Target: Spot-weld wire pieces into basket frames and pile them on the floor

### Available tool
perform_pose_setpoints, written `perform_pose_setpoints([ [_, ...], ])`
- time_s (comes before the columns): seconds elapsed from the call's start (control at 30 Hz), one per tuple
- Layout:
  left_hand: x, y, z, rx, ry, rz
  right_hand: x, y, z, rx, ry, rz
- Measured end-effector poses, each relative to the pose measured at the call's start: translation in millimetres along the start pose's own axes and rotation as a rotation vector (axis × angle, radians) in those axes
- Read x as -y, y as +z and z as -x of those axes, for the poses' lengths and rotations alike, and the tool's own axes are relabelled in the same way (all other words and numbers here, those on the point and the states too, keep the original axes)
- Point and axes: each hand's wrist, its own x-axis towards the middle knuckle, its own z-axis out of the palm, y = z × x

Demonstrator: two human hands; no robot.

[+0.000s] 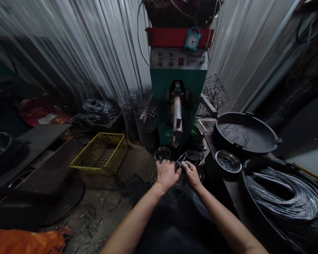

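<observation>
Both my hands meet in front of the green welding machine [164, 88], just below its vertical electrode [176, 139]. Thin metal wire, bent into a small frame [180, 159], spans the gap between them. My left hand [167, 174] is closed on the frame's left side, its back toward me. At the frame's right side, my right hand [192, 173] pinches the wire between thumb and fingers. More thin wires [176, 192] show beneath my hands, but I cannot make out whether they belong to the same piece. Small round metal bowls [163, 153] stand just beyond my hands.
On the right, a wide black pan [249, 132] holds wire pieces, beside a small steel bowl [228, 161] and a tub [245, 183] of wire hoops [288, 197]. A yellow wire basket [95, 169] stands left. Loose wire rings [112, 201] litter the floor.
</observation>
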Motion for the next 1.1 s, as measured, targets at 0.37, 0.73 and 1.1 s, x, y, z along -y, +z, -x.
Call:
perform_pose_setpoints([
  [0.37,9.8,-6.8,-35.3,0.008,0.041,-0.064,0.0,10.5,-30.7,-0.052,0.015,-0.066],
  [0.73,13.6,-19.2,-62.7,0.037,0.081,-0.072,16.2,19.3,-49.5,-0.111,-0.033,-0.069],
  [1.1,13.1,-26.7,-76.0,0.128,0.072,-0.082,11.3,17.8,-63.3,-0.088,0.050,-0.188],
])
